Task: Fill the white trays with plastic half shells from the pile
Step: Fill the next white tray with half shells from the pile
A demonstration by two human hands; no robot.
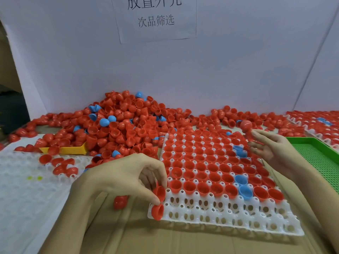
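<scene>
A white tray (229, 215) lies in front of me, most of its cups filled with red half shells and a few blue ones; its two nearest rows are bare. My left hand (124, 180) hovers at the tray's near left corner and pinches a red half shell (160, 193), with another red shell (158, 211) just below it at the corner. My right hand (269, 149) is raised over the tray's far right side and holds a nested stack of red shells (246, 129). The pile (119, 123) of red and blue shells lies behind the tray.
A second white tray (23, 180) sits at the left with a few red shells on it. A yellow scoop (71, 150) lies at the pile's edge. A green perforated tray (319, 158) stands at the right, a filled tray (315, 123) behind it. One loose red shell (120, 202) rests on cardboard.
</scene>
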